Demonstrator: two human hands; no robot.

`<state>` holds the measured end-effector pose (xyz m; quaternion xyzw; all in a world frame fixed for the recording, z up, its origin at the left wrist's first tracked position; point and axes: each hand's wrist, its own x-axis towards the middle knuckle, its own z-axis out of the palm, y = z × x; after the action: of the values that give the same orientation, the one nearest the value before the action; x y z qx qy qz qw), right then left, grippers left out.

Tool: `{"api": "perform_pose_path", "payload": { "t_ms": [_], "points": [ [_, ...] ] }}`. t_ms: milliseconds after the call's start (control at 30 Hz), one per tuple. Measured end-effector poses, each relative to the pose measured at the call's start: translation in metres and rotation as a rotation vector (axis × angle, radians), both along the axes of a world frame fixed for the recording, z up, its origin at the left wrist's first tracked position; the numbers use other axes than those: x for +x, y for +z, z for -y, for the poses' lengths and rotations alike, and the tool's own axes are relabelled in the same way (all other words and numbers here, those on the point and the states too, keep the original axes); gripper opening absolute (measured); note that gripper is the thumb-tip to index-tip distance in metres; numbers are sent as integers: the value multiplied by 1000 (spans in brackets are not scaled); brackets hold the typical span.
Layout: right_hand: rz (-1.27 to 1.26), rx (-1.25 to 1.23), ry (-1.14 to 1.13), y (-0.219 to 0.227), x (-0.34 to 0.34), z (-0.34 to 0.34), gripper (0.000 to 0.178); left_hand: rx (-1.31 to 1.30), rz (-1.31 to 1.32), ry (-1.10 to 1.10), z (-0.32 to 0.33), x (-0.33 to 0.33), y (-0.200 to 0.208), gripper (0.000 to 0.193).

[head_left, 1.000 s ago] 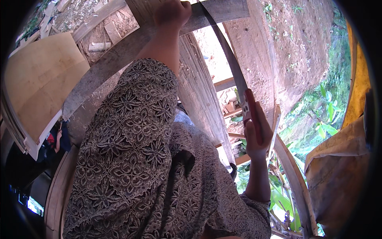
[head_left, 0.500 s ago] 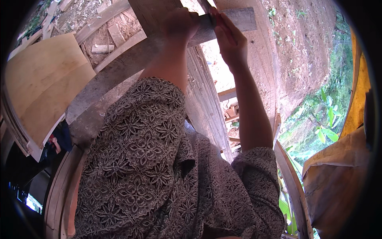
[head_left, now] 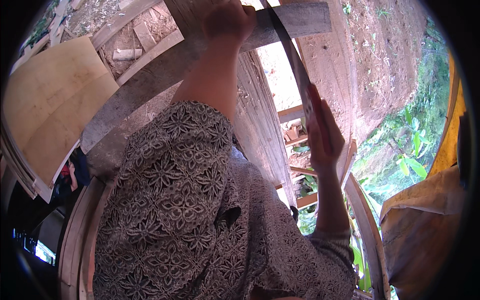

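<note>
A handsaw [head_left: 292, 57] with a red handle is in my right hand [head_left: 327, 137], its fingers wrapped round the handle. Its dark blade slants up and away across a long grey wooden plank [head_left: 302, 19], near the plank's right end. My left hand [head_left: 229, 21] is closed on the plank's far side, just left of the blade; its fingertips are partly hidden. The plank lies crosswise over wider boards [head_left: 255, 110] that run away from me. I cannot see how deep any cut goes.
A tan sheet of board [head_left: 60, 100] leans at the left, and scrap wood pieces [head_left: 127, 54] lie on the ground beyond. A bare earth slope [head_left: 385, 65] and green plants [head_left: 412, 145] are on the right. A brown tarp [head_left: 420, 225] hangs at the lower right. Another person's arm [head_left: 73, 175] shows at the far left.
My right hand has drawn the saw back toward me and to the right, baring much more of the blade. The left hand still holds the plank.
</note>
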<state>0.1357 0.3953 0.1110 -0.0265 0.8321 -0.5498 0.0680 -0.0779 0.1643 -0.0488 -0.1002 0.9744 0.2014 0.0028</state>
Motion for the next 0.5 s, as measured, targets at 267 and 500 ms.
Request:
{"api": "perform_pose_path", "payload": {
  "t_ms": [267,500],
  "points": [
    [-55,-347,-158,-111,-204,90,39,56,181,-5,-9,1,20,43],
    [-9,-125,-83,-11,-10,19,48,16,-83,41,3,-6,-16,37]
  ]
}}
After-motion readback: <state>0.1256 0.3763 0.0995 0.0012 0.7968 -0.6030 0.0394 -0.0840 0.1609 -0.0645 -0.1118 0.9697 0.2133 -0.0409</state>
